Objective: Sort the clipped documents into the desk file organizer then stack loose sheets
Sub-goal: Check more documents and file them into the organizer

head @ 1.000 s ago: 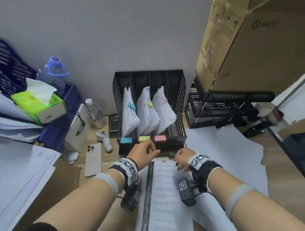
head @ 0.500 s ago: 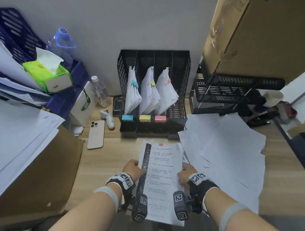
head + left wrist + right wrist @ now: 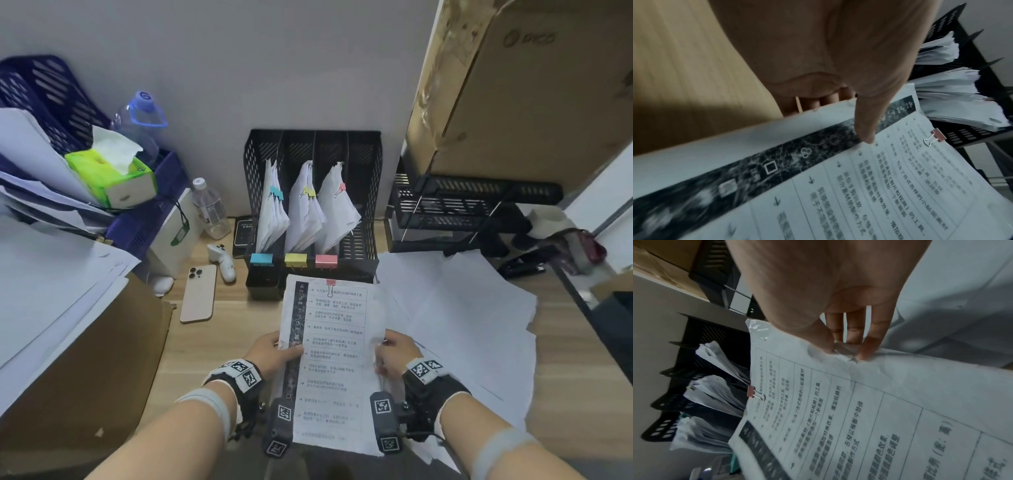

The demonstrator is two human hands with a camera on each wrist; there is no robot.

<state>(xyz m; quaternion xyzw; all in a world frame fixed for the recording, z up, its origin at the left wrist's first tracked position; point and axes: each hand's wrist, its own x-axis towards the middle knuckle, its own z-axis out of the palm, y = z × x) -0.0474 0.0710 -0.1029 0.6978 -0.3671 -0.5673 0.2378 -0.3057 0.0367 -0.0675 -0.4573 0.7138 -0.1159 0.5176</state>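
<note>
A printed clipped document (image 3: 334, 359) with a pink binder clip (image 3: 330, 283) at its top edge is held above the desk in front of the black mesh file organizer (image 3: 371, 202). My left hand (image 3: 281, 346) grips its left edge, thumb on top across the dark strip (image 3: 865, 128), fingers underneath. Thumb and fingers of my right hand (image 3: 382, 349) pinch its right edge (image 3: 849, 352). Three organizer slots hold paper bundles with blue (image 3: 276, 193), yellow (image 3: 309, 192) and pink (image 3: 342, 187) clips. Loose white sheets (image 3: 462, 325) lie spread on the desk to the right.
A phone (image 3: 198, 298), white controller (image 3: 222, 262) and water bottle (image 3: 209, 209) lie left of the organizer. Paper stacks (image 3: 51, 274) and a tissue box (image 3: 113, 178) fill the left. A black tray rack (image 3: 462, 212) under a cardboard box (image 3: 531, 85) stands right.
Both hands have drawn back from the organizer's front toward me and taken the document by its sides. The document now stands lifted and tilted up off the desk.
</note>
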